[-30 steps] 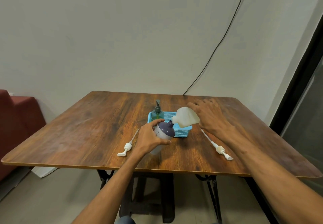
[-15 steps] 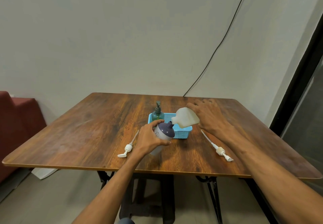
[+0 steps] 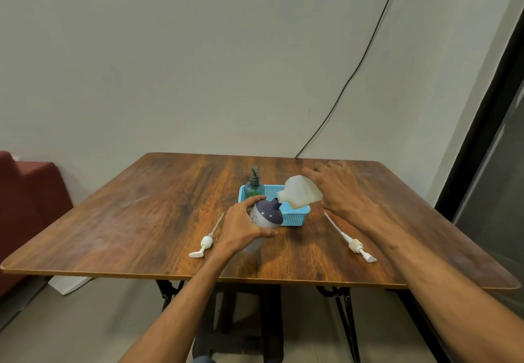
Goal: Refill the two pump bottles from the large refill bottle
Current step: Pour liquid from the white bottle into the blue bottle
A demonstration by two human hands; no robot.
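Observation:
My left hand [image 3: 243,228] grips a white bottle with a purple shoulder [image 3: 265,218], tilted toward the right, its neck uncapped. My right hand [image 3: 337,192] holds the large pale refill bottle [image 3: 299,192] tipped over, its mouth right at the purple bottle's neck. A green pump bottle [image 3: 254,188] stands upright in the left end of a blue basket [image 3: 295,218]. Two loose white pump heads lie on the table: one [image 3: 205,243] left of my left hand, the other [image 3: 355,245] under my right forearm's left side.
The wooden table [image 3: 141,215] has its front edge close to me, with black metal legs beneath. A red seat [image 3: 25,204] stands at the far left. A black cable [image 3: 348,79] runs down the wall behind, and a dark door frame [image 3: 482,141] rises on the right.
Both hands and bottles hold nearly the same pose; only the view has shifted slightly.

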